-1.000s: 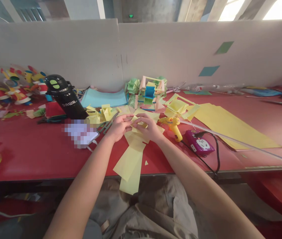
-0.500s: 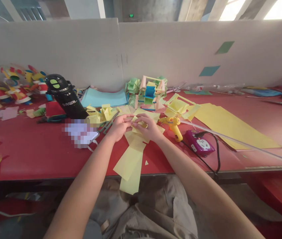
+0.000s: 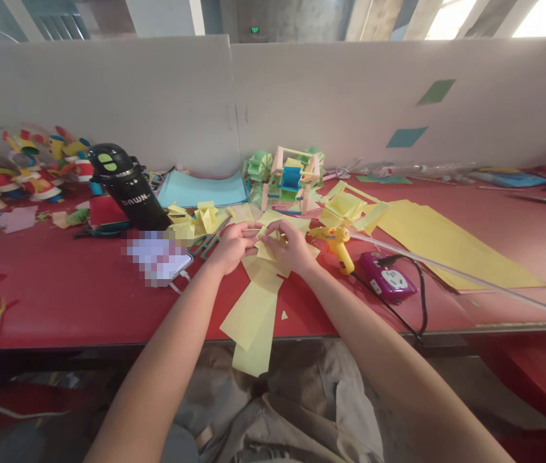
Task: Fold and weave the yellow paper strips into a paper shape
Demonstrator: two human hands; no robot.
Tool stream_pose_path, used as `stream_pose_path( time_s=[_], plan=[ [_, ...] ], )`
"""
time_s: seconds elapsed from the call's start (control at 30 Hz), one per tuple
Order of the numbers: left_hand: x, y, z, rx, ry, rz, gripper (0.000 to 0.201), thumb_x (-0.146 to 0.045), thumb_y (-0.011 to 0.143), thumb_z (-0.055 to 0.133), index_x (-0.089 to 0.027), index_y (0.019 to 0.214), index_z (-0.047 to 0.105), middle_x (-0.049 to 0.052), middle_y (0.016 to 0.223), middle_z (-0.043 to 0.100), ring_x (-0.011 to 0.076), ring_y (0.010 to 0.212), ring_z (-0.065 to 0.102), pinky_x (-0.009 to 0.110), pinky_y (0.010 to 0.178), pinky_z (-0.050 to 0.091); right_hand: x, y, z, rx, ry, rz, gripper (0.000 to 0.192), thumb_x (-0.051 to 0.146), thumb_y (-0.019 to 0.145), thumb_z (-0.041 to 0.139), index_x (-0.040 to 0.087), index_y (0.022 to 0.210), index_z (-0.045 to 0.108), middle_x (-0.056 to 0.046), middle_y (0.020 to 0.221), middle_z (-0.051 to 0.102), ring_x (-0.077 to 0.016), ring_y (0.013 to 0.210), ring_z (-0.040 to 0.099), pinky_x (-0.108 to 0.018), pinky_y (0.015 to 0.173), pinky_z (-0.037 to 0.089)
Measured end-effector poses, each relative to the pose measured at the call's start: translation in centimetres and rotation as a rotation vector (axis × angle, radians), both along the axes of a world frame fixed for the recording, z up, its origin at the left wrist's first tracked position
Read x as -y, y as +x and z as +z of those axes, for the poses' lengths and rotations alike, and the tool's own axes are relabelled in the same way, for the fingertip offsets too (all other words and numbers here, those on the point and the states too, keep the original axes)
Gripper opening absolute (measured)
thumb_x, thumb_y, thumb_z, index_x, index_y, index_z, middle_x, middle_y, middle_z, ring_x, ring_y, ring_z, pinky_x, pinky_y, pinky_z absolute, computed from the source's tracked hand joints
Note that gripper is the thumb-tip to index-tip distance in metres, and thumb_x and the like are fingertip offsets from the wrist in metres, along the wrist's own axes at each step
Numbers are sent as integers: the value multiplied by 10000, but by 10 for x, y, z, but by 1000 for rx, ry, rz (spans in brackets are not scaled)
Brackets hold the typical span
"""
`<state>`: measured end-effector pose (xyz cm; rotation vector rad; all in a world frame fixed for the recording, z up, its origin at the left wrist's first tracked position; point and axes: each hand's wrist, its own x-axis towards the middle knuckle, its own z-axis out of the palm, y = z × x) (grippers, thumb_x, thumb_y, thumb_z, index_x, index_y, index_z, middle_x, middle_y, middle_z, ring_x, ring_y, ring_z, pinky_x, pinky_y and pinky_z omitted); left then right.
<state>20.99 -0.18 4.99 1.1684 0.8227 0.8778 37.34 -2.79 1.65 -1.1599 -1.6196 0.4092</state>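
Observation:
My left hand point(image 3: 236, 247) and my right hand point(image 3: 292, 247) meet over the middle of the red table, both closed around a small folded piece of yellow paper point(image 3: 265, 251). Fingers cover much of that piece, so its exact shape is hidden. Below it lie overlapping strips of yellow paper point(image 3: 252, 315), the lowest jutting past the table's front edge. Just right of my right hand, a yellow hot glue gun point(image 3: 339, 245) rests on its side. A small paper scrap point(image 3: 284, 315) lies by the strips.
A black bottle point(image 3: 130, 196) and a phone point(image 3: 161, 260) on a cable are at left. Right of the glue gun sit a purple power socket point(image 3: 388, 276) and yellow sheets point(image 3: 451, 244). Behind are folded yellow pieces point(image 3: 208, 217), blue sheets point(image 3: 202, 190) and a stick-and-paper wheel model point(image 3: 291, 180).
The fingers of both hands have shifted slightly around the folded yellow paper, the right fingertips moving a little. Everything else lies as before.

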Motion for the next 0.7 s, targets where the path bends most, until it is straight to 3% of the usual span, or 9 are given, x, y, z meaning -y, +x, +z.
stream_pose_path(
  time_s=[0.2, 0.37, 0.53, 0.63, 0.7],
  plan=[
    [2, 0, 1, -7, -5, 2, 351, -121, 677, 682, -157, 1026, 668, 74, 942, 692, 131, 782, 630, 232, 674, 479, -1, 0, -2, -1, 12, -8, 165, 368, 850, 603, 208, 862, 566, -22, 847, 595, -155, 730, 501, -289, 687, 415],
    [2, 0, -3, -40, 70, -34, 472, -195, 635, 801, -170, 1080, 647, 73, 973, 719, 158, 841, 658, 271, 758, 494, -1, 0, -2, -22, 4, 7, 154, 352, 842, 602, 205, 862, 559, -29, 868, 611, -160, 746, 513, -297, 698, 415],
    [2, 1, -1, -25, 51, -18, 429, -128, 665, 724, -155, 1083, 632, 79, 963, 730, 145, 779, 665, 265, 726, 496, 0, -2, 1, -103, -30, -27, 250, 420, 819, 637, 201, 908, 554, -28, 891, 611, -141, 722, 510, -292, 697, 434],
    [3, 1, 2, -25, 71, 5, 391, -115, 683, 687, -158, 1068, 637, 77, 960, 731, 143, 775, 662, 263, 727, 495, -1, -1, 3, -221, -120, -18, 376, 488, 786, 665, 192, 996, 566, -31, 856, 627, -145, 707, 542, -285, 652, 446],
    [4, 1, 3, -36, 93, 26, 383, -116, 693, 680, -163, 1070, 636, 75, 962, 730, 142, 777, 659, 265, 736, 494, -1, 0, 4, -295, -233, 24, 426, 561, 773, 657, 182, 960, 597, -23, 756, 624, -148, 647, 548, -275, 583, 435]
  ],
)
